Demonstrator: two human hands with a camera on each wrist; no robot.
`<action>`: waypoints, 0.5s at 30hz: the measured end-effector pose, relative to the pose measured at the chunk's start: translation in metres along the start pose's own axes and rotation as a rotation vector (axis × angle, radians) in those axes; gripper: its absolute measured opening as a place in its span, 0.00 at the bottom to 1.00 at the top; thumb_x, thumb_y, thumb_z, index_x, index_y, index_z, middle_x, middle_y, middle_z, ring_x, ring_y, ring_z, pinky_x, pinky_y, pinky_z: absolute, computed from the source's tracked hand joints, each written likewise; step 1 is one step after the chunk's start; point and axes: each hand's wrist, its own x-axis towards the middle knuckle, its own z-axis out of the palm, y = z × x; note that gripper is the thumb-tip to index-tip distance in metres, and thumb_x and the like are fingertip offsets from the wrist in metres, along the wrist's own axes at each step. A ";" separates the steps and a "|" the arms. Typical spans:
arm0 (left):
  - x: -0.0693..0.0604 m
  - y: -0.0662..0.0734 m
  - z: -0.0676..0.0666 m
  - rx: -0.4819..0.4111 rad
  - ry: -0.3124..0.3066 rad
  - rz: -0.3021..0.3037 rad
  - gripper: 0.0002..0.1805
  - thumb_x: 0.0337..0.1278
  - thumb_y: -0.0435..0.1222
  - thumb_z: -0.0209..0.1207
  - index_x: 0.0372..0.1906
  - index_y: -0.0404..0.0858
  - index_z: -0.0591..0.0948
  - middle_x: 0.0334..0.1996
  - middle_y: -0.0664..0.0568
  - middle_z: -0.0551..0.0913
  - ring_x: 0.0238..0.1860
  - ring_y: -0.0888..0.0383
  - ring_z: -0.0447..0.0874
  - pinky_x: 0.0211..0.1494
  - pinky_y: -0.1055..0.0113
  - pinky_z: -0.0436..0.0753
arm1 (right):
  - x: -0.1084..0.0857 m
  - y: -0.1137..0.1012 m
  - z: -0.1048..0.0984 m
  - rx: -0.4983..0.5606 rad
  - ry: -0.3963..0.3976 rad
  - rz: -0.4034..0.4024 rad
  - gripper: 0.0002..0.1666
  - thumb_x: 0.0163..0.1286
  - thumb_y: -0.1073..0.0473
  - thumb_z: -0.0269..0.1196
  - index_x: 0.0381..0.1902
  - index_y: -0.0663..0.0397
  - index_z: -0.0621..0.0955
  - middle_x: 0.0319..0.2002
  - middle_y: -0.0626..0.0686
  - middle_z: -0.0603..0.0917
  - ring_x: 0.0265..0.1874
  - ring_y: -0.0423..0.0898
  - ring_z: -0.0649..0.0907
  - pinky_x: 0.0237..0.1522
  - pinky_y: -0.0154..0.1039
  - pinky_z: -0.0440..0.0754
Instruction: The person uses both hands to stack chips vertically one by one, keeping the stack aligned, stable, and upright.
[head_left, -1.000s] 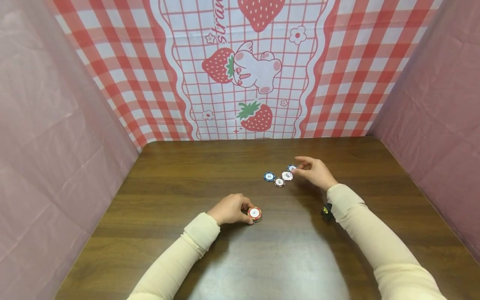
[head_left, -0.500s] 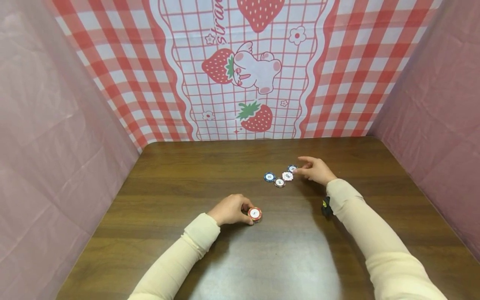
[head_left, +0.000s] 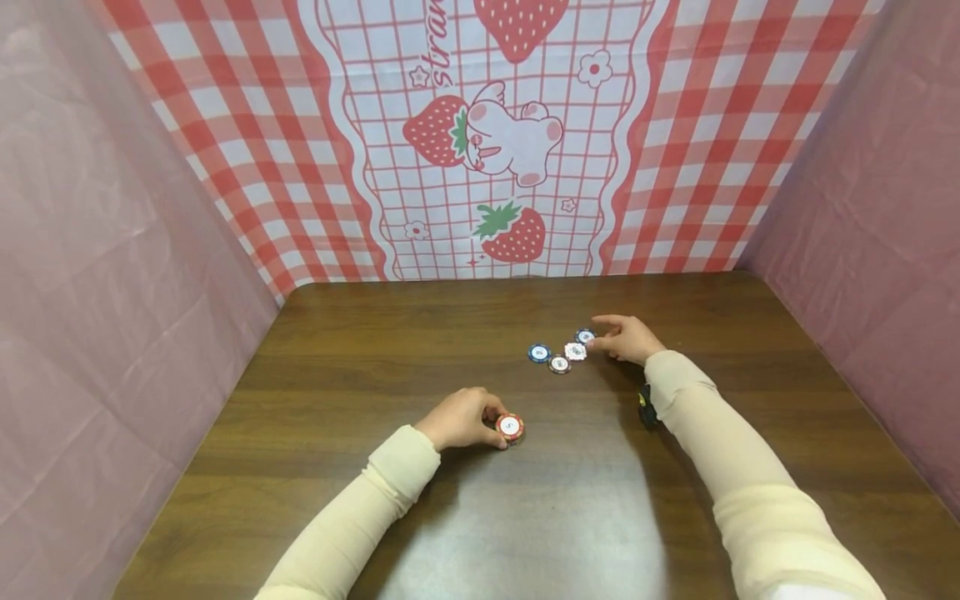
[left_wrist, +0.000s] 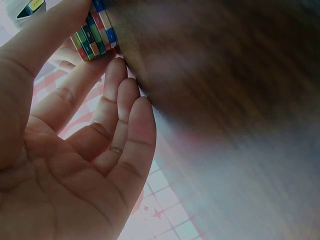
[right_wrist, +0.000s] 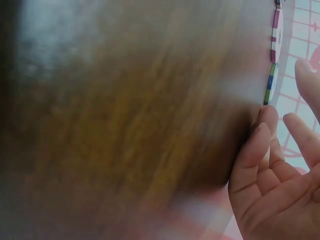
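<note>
Chip stack [head_left: 510, 427]: on the table's near-middle part, a red-rimmed chip marked 5 on top; the left wrist view shows several multicoloured edges pressed together.
Stack handling: probably light, stiff and hard to break, but the smooth faces may slide over each other; best held by the rim, across all layers.
Left hand [head_left: 459, 419]: thumb and forefinger clamped on the stack's sides, other fingers loosely bent beside it.
Loose chips: a blue chip [head_left: 538, 353], a dark-rimmed chip [head_left: 559, 364], a white-and-pink chip [head_left: 575, 352] and a far blue chip [head_left: 586, 337], lying flat in a bent row; each likely easiest to lift by its edge.
Right hand [head_left: 628, 338]: thumb and forefinger apart, beside the far blue chip; contact I cannot tell.
Table [head_left: 337, 350]: brown, wood-grained.
Backdrop [head_left: 300, 150]: red-and-white checked cloth with strawberries.
</note>
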 end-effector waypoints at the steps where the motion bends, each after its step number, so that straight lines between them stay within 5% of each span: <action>1: 0.000 0.000 0.000 -0.004 0.000 0.001 0.16 0.36 0.41 0.77 0.36 0.44 0.88 0.28 0.56 0.83 0.33 0.62 0.77 0.39 0.69 0.75 | 0.001 0.000 0.000 -0.003 -0.005 0.004 0.39 0.64 0.53 0.68 0.69 0.60 0.69 0.32 0.56 0.82 0.27 0.43 0.78 0.29 0.36 0.79; 15: 0.000 0.000 -0.001 -0.001 -0.005 0.008 0.17 0.36 0.41 0.77 0.37 0.44 0.88 0.29 0.55 0.83 0.34 0.61 0.78 0.40 0.68 0.75 | 0.017 0.003 0.000 -0.053 -0.075 0.006 0.38 0.62 0.56 0.69 0.68 0.60 0.71 0.19 0.46 0.71 0.18 0.40 0.73 0.20 0.33 0.72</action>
